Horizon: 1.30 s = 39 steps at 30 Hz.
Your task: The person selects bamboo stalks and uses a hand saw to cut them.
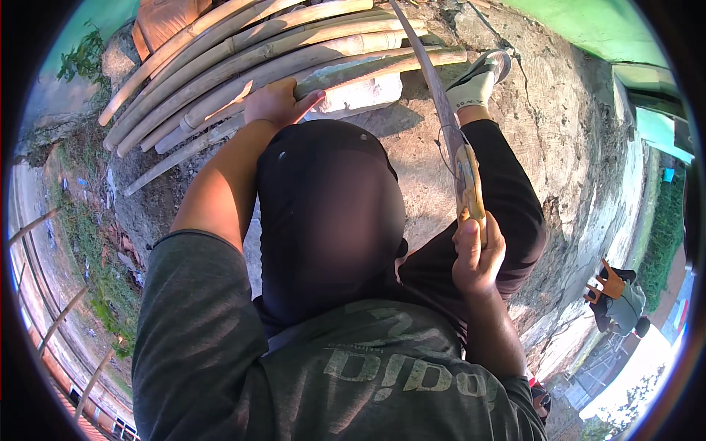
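Observation:
My right hand (pixel 479 253) is wrapped round the yellowish handle of a handsaw (pixel 447 117). Its long, narrowing blade runs up past my bent leg toward the top edge of the view, apart from my left hand. At the upper left, my left hand (pixel 278 103) is closed on a bamboo pole (pixel 382 66), its thumb stretched to the right along it. Under that pole lies a pale, whitish block (pixel 360 97). The cap in the middle hides part of the ground between my arms.
Several more bamboo poles (pixel 243 48) lie side by side beyond my left hand, near an orange-brown block-like thing (pixel 168 28). My sandalled foot (pixel 478 81) rests on rough ground (pixel 566 125) by the poles. Another person (pixel 621 303) sits far right. A green wall (pixel 588 26) stands at the upper right.

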Each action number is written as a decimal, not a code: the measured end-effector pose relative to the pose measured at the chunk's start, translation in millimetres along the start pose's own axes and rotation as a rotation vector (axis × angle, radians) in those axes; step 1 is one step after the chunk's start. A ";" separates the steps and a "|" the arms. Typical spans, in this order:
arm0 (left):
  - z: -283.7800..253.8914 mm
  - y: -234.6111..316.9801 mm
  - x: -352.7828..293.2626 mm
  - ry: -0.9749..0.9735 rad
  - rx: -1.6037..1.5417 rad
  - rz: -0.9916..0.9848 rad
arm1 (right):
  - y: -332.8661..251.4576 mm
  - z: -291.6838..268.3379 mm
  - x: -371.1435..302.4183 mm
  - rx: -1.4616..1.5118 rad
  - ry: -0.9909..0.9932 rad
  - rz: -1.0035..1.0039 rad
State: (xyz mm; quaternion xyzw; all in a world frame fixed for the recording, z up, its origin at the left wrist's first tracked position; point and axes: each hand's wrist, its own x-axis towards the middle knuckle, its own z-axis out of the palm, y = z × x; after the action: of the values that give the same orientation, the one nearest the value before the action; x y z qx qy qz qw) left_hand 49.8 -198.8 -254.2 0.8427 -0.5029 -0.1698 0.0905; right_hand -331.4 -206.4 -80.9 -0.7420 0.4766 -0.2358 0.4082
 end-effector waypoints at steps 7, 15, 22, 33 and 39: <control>2.2 1.8 2.4 -0.018 -0.037 -0.017 | 3.3 20.7 43.3 -0.079 -0.024 -0.018; -5.2 0.5 -2.8 0.012 -0.009 -0.005 | -8.9 -16.8 -15.2 0.159 -0.026 0.138; -1.1 2.3 -3.8 0.068 -0.021 0.050 | -7.1 4.9 24.7 0.238 -0.023 0.153; -6.7 2.7 0.0 0.012 -0.011 0.010 | -8.4 -15.2 -14.1 0.201 -0.032 0.180; -4.7 2.3 -2.9 0.035 -0.006 0.016 | -14.4 -21.3 -24.3 0.211 -0.055 0.167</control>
State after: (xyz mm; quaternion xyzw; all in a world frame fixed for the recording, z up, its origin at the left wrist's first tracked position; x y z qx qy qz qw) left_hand 48.4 -197.4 -248.5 0.8413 -0.5074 -0.1556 0.1031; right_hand -350.2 -189.5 -56.2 -0.6589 0.4978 -0.2296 0.5151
